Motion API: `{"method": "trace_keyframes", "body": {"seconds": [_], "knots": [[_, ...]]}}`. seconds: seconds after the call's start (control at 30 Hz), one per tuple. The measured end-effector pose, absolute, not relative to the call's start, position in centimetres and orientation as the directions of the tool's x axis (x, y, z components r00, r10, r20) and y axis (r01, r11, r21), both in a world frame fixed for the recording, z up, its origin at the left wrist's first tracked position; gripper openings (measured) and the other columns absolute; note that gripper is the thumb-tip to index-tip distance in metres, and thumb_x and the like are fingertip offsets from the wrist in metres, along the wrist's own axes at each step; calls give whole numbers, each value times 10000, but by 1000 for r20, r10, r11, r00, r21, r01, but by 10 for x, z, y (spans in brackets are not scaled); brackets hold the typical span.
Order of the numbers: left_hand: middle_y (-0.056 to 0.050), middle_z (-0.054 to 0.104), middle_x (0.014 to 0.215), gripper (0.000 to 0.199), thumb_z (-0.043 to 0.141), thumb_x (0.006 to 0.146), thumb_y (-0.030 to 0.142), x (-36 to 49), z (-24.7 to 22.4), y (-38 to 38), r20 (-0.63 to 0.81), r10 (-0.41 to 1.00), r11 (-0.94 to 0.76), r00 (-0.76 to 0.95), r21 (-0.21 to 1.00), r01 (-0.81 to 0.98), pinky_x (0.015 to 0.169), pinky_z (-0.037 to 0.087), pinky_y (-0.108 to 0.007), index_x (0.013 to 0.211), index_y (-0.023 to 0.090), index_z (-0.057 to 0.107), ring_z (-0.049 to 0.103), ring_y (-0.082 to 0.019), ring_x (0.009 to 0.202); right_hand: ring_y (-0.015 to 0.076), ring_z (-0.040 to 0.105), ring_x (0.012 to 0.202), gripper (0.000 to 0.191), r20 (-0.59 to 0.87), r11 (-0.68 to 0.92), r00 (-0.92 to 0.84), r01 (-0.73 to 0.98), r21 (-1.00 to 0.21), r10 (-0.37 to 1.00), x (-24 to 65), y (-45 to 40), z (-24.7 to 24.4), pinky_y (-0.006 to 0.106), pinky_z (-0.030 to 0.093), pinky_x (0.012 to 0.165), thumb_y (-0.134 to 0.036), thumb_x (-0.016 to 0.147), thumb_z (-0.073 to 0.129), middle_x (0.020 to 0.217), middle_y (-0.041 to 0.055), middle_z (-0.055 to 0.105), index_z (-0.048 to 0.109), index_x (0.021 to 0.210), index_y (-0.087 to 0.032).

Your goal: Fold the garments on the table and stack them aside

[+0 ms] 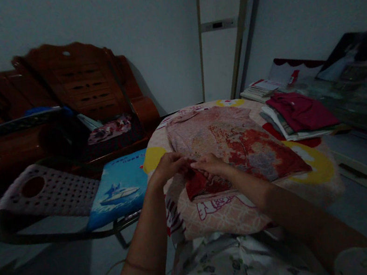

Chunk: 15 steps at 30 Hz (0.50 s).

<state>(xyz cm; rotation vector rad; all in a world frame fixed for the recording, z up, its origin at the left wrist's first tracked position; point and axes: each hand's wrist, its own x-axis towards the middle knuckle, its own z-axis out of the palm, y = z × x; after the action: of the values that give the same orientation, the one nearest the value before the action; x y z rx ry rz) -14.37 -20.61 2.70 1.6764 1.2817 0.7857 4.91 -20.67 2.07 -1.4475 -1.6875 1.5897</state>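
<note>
A pinkish-grey garment with a red and rust pattern (242, 146) lies spread over a round table covered with a pink and yellow patterned cloth (215, 219). My left hand (171, 165) is over the garment's left edge, its fingers pinched on the fabric. Close beside it, my right hand (211, 166) is also closed on the garment, near its front left corner. The fingertips of both hands nearly meet, and the bit of fabric between them is dark and hard to make out.
Folded clothes with a dark red one on top (301, 109) sit at the table's right edge, by stacked papers (258, 91). A chair with a blue boat-print cushion (118, 189) stands at left, before a wooden sofa (84, 79). A glass-topped cabinet (346, 94) is at right.
</note>
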Motion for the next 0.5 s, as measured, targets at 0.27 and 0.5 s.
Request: {"method": "trace_keyframes", "body": {"seconds": [0.27,0.5], "knots": [[-154,699,1169,380,605,775,168,-169,22,-83,205,884,226,-419,598,769,907,480,-319,1143,96,665,639,-268,1088,112,552,555,208,-176,138,-418,620,-772,891,41,-203,15,213,377,523,-344,742,785,587,-42,611,721,815,-160],[-243,690,1129,301,636,788,186,-181,8,-33,68,861,394,-505,539,744,849,495,-362,1051,44,667,634,-371,1118,159,624,781,119,-12,351,-457,701,-621,890,40,-209,6,244,426,703,-179,727,742,858,45,733,752,841,-150]]}}
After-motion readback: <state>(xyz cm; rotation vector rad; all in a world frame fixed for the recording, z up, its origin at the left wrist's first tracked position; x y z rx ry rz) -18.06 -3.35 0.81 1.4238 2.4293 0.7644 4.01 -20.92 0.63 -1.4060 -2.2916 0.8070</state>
